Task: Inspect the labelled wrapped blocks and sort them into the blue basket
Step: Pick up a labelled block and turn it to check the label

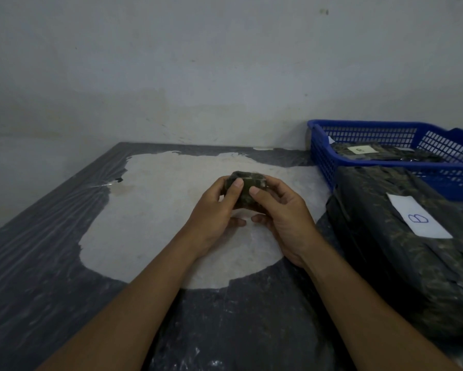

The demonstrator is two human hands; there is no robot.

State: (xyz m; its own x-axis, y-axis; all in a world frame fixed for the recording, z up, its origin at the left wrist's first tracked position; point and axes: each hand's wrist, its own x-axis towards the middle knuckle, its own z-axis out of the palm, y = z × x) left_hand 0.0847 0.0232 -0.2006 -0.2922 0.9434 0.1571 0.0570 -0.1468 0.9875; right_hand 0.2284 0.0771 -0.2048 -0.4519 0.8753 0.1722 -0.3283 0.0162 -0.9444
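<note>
A small block wrapped in dark plastic (247, 183) is held above the middle of the table between both hands. My left hand (214, 210) grips its left side, thumb on top. My right hand (281, 212) grips its right side, thumb pressed on the front. No label shows on this block. The blue basket (324, 156) stands at the back right and holds dark wrapped blocks, one (380, 153) with a white label on top. In front of the basket lies a large wrapped block (401, 253) bearing a white label marked "B".
The table (51, 250) is covered in dark plastic sheet, torn open around a pale patch (155, 215) under my hands. A grey wall runs close behind the table's far edge. The left table edge slants down to the left.
</note>
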